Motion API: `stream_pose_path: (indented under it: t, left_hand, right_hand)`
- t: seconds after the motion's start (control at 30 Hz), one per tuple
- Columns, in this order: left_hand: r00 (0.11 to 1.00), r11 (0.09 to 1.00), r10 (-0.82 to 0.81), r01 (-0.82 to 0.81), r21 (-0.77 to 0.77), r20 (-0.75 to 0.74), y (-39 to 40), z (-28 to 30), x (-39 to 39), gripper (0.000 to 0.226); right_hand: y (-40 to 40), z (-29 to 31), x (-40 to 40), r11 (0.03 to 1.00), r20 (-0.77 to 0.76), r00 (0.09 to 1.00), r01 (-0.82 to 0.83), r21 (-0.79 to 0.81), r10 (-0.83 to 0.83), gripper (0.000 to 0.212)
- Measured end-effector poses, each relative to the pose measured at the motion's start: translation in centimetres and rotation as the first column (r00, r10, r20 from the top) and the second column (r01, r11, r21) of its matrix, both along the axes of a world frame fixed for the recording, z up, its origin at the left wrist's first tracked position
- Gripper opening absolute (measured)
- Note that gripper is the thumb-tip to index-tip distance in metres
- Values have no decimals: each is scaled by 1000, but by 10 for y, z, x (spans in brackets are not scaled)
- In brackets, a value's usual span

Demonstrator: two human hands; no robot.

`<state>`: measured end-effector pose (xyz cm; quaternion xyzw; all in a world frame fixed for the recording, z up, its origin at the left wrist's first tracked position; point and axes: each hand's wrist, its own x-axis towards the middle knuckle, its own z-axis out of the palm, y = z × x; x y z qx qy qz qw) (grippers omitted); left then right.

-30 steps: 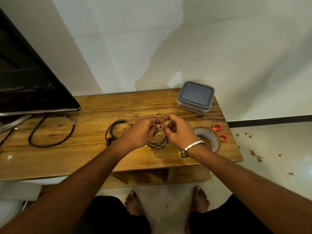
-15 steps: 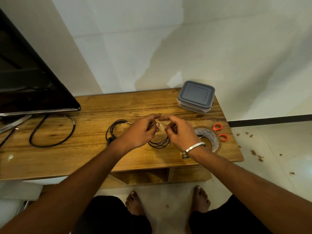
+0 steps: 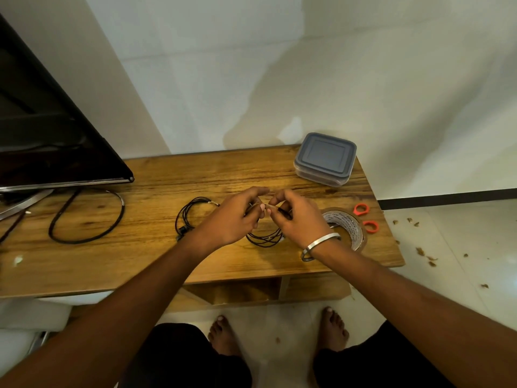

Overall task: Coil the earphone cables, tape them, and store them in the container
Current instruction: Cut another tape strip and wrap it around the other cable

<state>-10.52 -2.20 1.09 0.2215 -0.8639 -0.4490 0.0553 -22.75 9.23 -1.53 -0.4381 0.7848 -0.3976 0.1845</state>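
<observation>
— Where do we have the cable?
— Our left hand [image 3: 233,217] and right hand [image 3: 300,219] both pinch the coiled earphone cable [image 3: 264,238] above the table [image 3: 156,256], loops hanging below our fingers.
— And the rest?
— A second coiled cable [image 3: 187,217] lies left of it; the lidded container [image 3: 325,158] sits behind, tape roll [image 3: 348,228] right.
</observation>
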Motion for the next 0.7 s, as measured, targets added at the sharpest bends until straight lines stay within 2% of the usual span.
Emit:
stream_pose_path:
  t: [0.3,0.5,0.7]
  left_hand:
    - [1000,998,-13,14,55,-14,1,-4,0,38]
    - [1000,993,26,-27,111,9,-3,-11,0,32]
    - [999,990,45,-48,135,22,0,-11,0,25]
  right_hand:
    - [4,7,3,998,-128,990,-62,1,62,24]
    - [5,4,5,989,-313,939,-138,46,145,29]
    - [7,7,6,978,-362,908,-182,105,208,31]
